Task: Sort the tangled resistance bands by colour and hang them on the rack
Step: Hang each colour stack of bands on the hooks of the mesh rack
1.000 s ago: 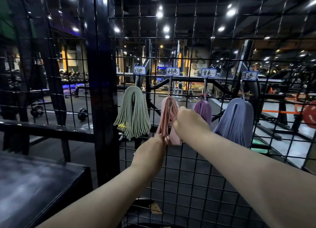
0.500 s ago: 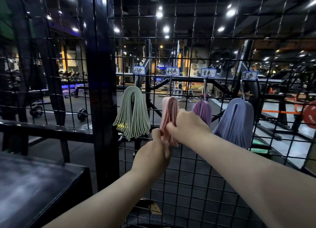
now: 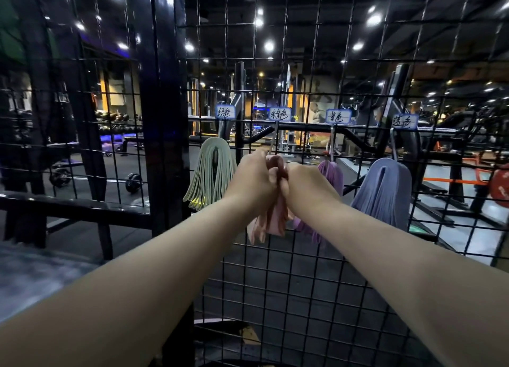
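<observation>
On the wire rack [image 3: 275, 284] in front of you, four bunches already hang in a row, each under its own handwritten label: the green bands [image 3: 212, 176] at the left, then the pink bands [image 3: 271, 223], the purple bands [image 3: 332, 173] and the blue bands [image 3: 385, 190] at the right. Each bunch looks to be a single colour, so the sorting seems close to finished. You appear to be seating or tidying the pink bunch on its hook [image 3: 274, 138]. No loose bands show anywhere in view, though whether more wait out of sight cannot be told.

Both your arms reach straight forward at about the same height. Your left hand [image 3: 253, 179] and right hand [image 3: 305, 184] are pressed together, knuckle to knuckle, and both are closed round the upper part of the pink bunch, just below the hook. Their backs face you, so most of the fingers are hidden. The pink tails hang free beneath your wrists against the grid, just beside the lower ends of the purple bunch.
</observation>
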{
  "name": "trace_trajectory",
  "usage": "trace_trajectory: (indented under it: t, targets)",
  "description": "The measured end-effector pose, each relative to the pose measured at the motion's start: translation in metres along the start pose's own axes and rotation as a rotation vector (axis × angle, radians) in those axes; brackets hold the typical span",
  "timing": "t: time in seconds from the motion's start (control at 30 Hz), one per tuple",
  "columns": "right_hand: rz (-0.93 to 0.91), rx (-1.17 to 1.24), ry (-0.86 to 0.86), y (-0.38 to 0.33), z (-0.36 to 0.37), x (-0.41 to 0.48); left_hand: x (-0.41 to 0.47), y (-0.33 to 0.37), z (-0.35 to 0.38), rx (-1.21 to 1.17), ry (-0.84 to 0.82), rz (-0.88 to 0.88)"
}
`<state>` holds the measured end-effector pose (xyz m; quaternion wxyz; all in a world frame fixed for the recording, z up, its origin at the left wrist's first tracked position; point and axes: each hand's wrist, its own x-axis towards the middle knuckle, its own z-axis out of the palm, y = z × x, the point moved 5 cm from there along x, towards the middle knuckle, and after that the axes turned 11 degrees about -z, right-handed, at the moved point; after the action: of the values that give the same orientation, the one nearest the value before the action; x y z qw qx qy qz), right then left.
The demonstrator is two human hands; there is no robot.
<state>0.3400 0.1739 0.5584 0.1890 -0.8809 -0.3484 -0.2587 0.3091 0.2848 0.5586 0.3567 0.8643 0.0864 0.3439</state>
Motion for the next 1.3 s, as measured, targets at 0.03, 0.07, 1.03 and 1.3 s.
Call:
trace_trajectory:
  t: [0.03, 0.07, 1.03, 1.3]
  targets:
    - [-0.009, 0.001, 0.007, -0.001, -0.001, 0.0, 0.002, 0.0, 0.0, -0.007, -0.01, -0.005]
    - [-0.018, -0.002, 0.011, -0.001, -0.001, 0.0, 0.004, 0.0, 0.001, -0.004, -0.018, -0.008]
    - [-0.097, -0.004, -0.148, 0.015, 0.019, -0.01, -0.003, -0.011, 0.009, -0.058, -0.107, -0.205]
    - [-0.188, -0.151, -0.189, 0.009, 0.029, -0.015, -0.008, -0.023, 0.02, -0.074, -0.145, -0.238]
